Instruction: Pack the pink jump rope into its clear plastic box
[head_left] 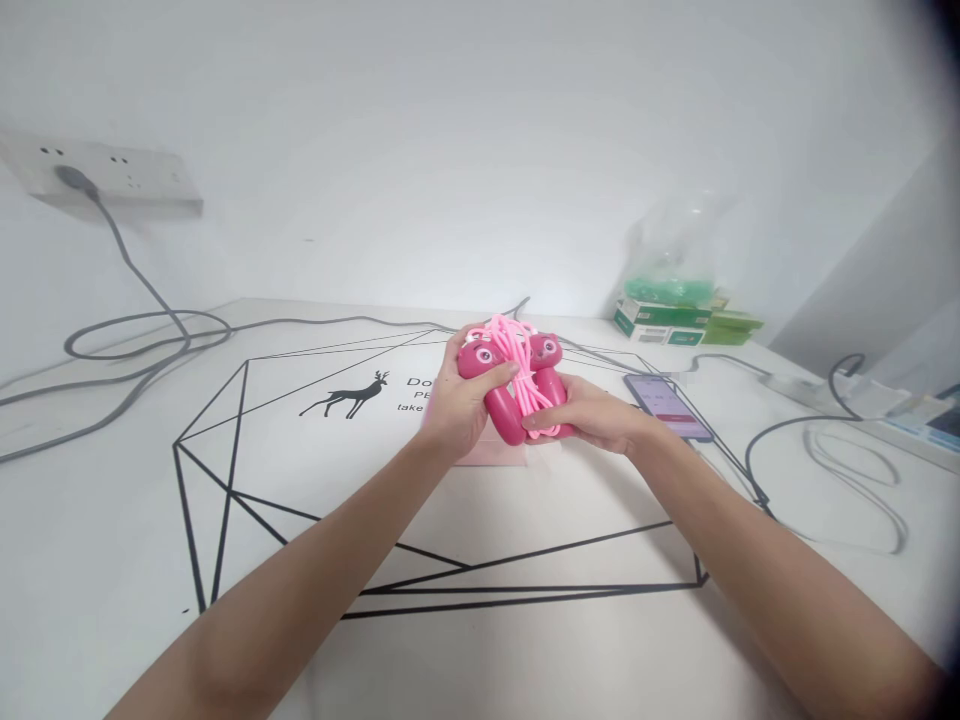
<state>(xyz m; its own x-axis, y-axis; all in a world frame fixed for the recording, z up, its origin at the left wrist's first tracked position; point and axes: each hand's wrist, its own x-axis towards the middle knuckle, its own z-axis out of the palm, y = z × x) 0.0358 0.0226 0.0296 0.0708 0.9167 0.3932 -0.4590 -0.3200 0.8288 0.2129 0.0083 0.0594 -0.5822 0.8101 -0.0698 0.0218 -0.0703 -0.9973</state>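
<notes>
Both my hands hold a pink skipping rope bundle above the middle of the white table [135, 520]. Its two dark pink handles [504, 408] have cartoon faces at the top, and a light pink cord [517, 350] is wound around them. My left hand [457, 400] wraps around the left handle, thumb across the front. On the right side, my right hand [589, 412] pinches the cord and the other handle. A pale pink flat thing [480, 458] lies on the table under the bundle, mostly hidden.
A phone [670, 408] with a lit screen lies right of my hands, with a cable attached. Grey cables [142, 345] loop at the left from a wall socket [105, 180]. Green boxes [675, 322] and a plastic bag stand at the back right. A power strip [862, 400] lies far right.
</notes>
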